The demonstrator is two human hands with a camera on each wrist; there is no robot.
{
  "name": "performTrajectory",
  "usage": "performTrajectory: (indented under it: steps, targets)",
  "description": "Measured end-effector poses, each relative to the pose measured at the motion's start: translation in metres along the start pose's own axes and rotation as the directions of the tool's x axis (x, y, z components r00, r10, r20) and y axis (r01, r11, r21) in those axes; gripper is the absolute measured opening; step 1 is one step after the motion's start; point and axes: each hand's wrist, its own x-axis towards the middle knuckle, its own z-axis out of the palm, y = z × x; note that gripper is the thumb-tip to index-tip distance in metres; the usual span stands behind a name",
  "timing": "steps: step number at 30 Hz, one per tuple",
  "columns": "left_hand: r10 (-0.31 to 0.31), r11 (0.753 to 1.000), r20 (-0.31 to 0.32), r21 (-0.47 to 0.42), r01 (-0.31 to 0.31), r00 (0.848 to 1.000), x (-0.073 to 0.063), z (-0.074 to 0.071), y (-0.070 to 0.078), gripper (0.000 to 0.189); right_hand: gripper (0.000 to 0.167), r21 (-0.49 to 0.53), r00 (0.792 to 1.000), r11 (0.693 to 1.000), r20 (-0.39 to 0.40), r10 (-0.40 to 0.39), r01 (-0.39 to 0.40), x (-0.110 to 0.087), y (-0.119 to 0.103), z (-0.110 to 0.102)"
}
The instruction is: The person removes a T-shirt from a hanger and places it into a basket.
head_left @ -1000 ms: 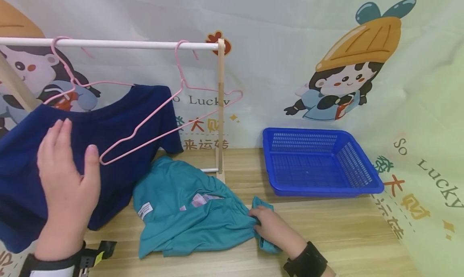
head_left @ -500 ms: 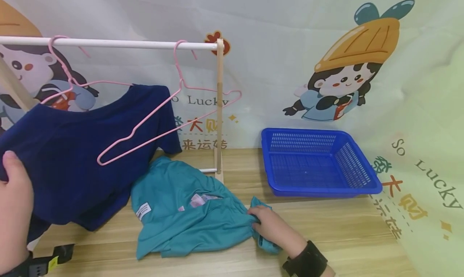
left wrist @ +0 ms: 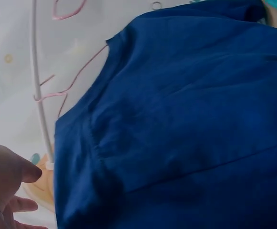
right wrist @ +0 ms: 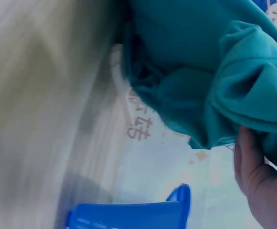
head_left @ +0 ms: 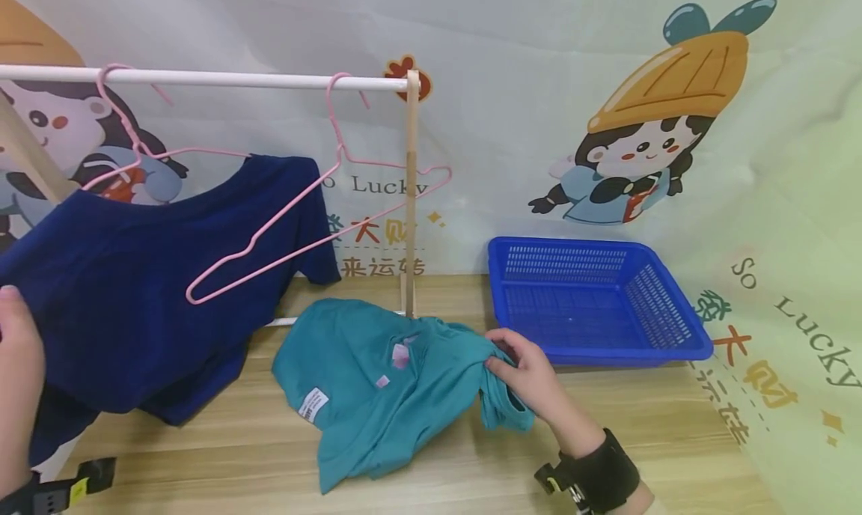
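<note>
My right hand pinches one end of a teal shirt and holds that end up off the table. The shirt's other end, with a white label, trails over the wood, and pinkish patches show near its middle. In the right wrist view, bunched teal cloth hangs above the fingers. At the left edge of the head view is my left hand, beside a navy T-shirt on a pink hanger. The left wrist view has its fingers apart, gripping nothing.
A bare pink hanger hangs from the white rail, in front of the navy T-shirt. The rack's wooden post stands behind the teal shirt. Right of it, a blue basket sits on the wooden table by a printed backdrop.
My left hand has moved from in front of the navy T-shirt to its left side. My right hand has lifted the teal shirt's end, and the cloth has shifted right.
</note>
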Motion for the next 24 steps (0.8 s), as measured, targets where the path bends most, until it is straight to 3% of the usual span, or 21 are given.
performTrajectory:
  steps: [3,5,12,20,24]
  targets:
    - [-0.083,0.996,0.056,-0.039,0.085,0.995,0.003,0.008,-0.009,0.058,0.028,0.099,0.999,0.995,-0.048,0.02,-0.016,0.004,-0.007,-0.008]
    - [-0.101,0.993,0.085,-0.058,0.106,0.991,0.007,0.012,-0.014,0.058,0.029,0.138,0.997,0.99,-0.073,0.01,0.0,0.006,-0.012,-0.013]
    - [-0.088,0.996,0.043,-0.029,0.089,0.995,0.0,0.008,-0.007,0.056,0.029,0.229,0.986,0.966,-0.143,-0.087,0.119,0.015,-0.029,-0.029]
    - [-0.087,0.995,0.042,-0.043,0.089,0.995,-0.003,0.008,-0.007,0.055,0.038,0.325,0.948,0.918,-0.29,-0.132,0.228,0.032,-0.066,-0.051]
    - [-0.048,0.997,0.007,-0.053,0.048,0.999,0.0,0.01,-0.009,0.055,0.038,0.345,0.929,0.901,-0.341,-0.142,0.264,0.044,-0.092,-0.063]
